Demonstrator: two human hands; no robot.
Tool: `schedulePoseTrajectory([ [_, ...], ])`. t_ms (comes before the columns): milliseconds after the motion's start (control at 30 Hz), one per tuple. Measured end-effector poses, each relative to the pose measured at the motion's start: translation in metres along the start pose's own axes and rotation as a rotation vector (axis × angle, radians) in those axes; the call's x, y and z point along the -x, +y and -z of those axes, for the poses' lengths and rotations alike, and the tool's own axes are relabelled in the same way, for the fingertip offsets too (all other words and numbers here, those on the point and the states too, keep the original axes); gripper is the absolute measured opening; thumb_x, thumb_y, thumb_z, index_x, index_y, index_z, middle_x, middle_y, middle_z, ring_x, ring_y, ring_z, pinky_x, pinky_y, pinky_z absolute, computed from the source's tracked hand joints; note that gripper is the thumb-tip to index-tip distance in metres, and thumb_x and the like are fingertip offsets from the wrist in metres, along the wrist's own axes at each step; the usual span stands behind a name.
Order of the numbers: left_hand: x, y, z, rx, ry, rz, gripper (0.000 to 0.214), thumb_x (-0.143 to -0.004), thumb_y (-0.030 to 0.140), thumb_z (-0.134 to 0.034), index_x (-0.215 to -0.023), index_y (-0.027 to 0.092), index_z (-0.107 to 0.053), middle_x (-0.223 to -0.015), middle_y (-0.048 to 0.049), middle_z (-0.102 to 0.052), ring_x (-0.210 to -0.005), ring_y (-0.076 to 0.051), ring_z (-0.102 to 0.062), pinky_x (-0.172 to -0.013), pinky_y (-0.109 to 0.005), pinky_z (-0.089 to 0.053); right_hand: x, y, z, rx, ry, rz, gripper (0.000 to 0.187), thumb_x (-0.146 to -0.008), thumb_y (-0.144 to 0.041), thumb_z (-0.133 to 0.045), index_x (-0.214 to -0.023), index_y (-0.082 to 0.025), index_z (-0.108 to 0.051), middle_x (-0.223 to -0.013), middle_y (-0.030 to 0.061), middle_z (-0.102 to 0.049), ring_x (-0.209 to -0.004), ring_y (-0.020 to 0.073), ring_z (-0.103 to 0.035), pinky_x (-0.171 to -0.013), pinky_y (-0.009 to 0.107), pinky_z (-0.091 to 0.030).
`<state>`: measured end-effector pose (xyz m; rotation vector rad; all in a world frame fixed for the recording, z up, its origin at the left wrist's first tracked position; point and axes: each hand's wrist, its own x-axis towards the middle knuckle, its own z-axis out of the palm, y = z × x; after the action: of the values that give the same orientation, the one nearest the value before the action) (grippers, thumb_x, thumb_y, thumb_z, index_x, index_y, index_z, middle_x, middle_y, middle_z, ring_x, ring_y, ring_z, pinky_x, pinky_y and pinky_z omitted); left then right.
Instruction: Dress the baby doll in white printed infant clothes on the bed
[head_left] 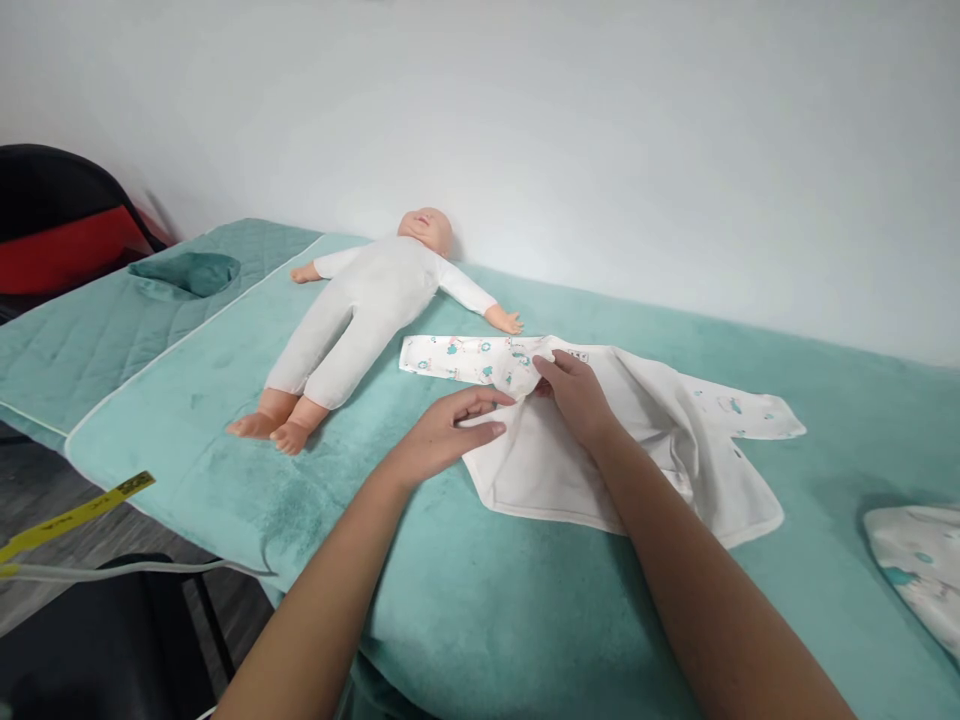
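A white baby shirt (562,470) with small coloured prints lies spread on the bed, its front opened and both sleeves stretched out sideways. My right hand (574,395) pinches the fabric near the neck and the printed sleeve on the left. Beside it, my left hand (454,430) rests against the shirt's edge, thumb and fingers apart, fingertips touching the cloth. Behind and to the left lies a baby doll (382,285) on its back, with a white cloth body and bare plastic head, hands and feet. One doll hand is just beyond the printed sleeve.
A green plush cover (202,400) lies over the bed, against a white wall (600,150). Another printed cloth item (922,560) is at the right edge. A yellow tag (75,515) and cable hang at left, near black chairs (97,640).
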<state>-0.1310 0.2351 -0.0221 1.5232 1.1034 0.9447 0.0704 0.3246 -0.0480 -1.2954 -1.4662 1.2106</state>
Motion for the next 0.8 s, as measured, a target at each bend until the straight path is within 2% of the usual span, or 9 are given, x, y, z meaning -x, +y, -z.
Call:
schedulePoseTrajectory([
  [167,0.003,0.000,0.004,0.073,0.048,-0.010,0.025,-0.082,0.036,-0.064,-0.102,0.023,-0.073,-0.104,-0.0053,-0.071,-0.096,-0.022,-0.063,-0.085,-0.033,-0.048,0.003,-0.006,0.002,-0.183,-0.062,0.040,0.028,-0.083,-0.049,-0.060,-0.096,-0.025,-0.066,-0.103,0.0025,-0.069,-0.099,0.0229,-0.063,-0.084,0.038,-0.052],
  [267,0.006,0.001,0.005,0.083,0.037,-0.002,0.023,-0.081,0.036,-0.066,-0.098,0.023,-0.073,-0.101,-0.0043,-0.071,-0.096,-0.022,-0.062,-0.085,-0.032,-0.046,0.008,-0.010,0.002,-0.058,-0.122,0.118,0.033,-0.086,-0.043,-0.060,-0.114,-0.028,-0.066,-0.126,0.0013,-0.064,-0.119,0.0237,-0.057,-0.099,0.040,-0.046],
  [367,0.010,0.000,0.005,0.106,0.038,0.004,0.023,-0.083,0.041,-0.062,-0.092,0.023,-0.074,-0.091,-0.0036,-0.070,-0.088,-0.020,-0.060,-0.078,-0.031,-0.043,0.012,-0.012,-0.001,0.140,-0.203,0.145,0.043,-0.087,-0.041,-0.059,-0.129,-0.031,-0.061,-0.139,-0.0002,-0.057,-0.129,0.0244,-0.050,-0.111,0.044,-0.035],
  [500,0.013,-0.005,0.004,0.174,0.094,0.022,0.035,-0.084,0.049,-0.057,-0.071,0.020,-0.073,-0.062,-0.0023,-0.059,-0.063,-0.016,-0.051,-0.062,-0.030,-0.037,0.015,-0.010,-0.005,0.284,-0.293,0.184,0.053,-0.089,-0.041,-0.058,-0.140,-0.034,-0.051,-0.152,-0.0024,-0.043,-0.142,0.0233,-0.036,-0.119,0.042,-0.025],
  [567,0.013,-0.009,0.003,0.219,0.189,0.030,0.039,-0.083,0.051,-0.056,-0.065,0.019,-0.070,-0.051,-0.0003,-0.047,-0.053,-0.014,-0.043,-0.055,-0.030,-0.032,0.015,-0.010,-0.007,0.344,-0.339,0.219,0.055,-0.089,-0.043,-0.057,-0.143,-0.034,-0.048,-0.156,-0.0023,-0.037,-0.146,0.0226,-0.028,-0.120,0.042,-0.020],
  [633,0.011,-0.012,0.003,0.255,0.367,-0.013,0.040,-0.083,0.051,-0.056,-0.060,0.019,-0.065,-0.049,0.0005,-0.042,-0.050,-0.013,-0.038,-0.053,-0.029,-0.029,0.014,-0.009,-0.009,0.443,-0.375,0.262,0.056,-0.091,-0.045,-0.053,-0.146,-0.033,-0.044,-0.158,-0.0015,-0.033,-0.149,0.0219,-0.021,-0.122,0.043,-0.015],
  [733,0.006,-0.013,0.002,0.257,0.611,-0.060,0.041,-0.086,0.047,-0.051,-0.055,0.020,-0.055,-0.050,0.0014,-0.040,-0.050,-0.012,-0.037,-0.053,-0.029,-0.030,0.012,-0.006,-0.012,0.642,-0.377,0.313,0.058,-0.095,-0.044,-0.044,-0.151,-0.029,-0.036,-0.160,0.0005,-0.026,-0.150,0.0210,-0.015,-0.122,0.048,-0.004],
  [800,0.002,-0.013,0.002,0.200,0.664,-0.038,0.039,-0.087,0.046,-0.051,-0.057,0.021,-0.053,-0.052,0.0015,-0.043,-0.053,-0.013,-0.040,-0.055,-0.028,-0.034,0.009,-0.003,-0.014,0.759,-0.337,0.321,0.058,-0.097,-0.044,-0.040,-0.152,-0.027,-0.033,-0.161,0.0022,-0.023,-0.150,0.0216,-0.014,-0.121,0.050,-0.002],
])
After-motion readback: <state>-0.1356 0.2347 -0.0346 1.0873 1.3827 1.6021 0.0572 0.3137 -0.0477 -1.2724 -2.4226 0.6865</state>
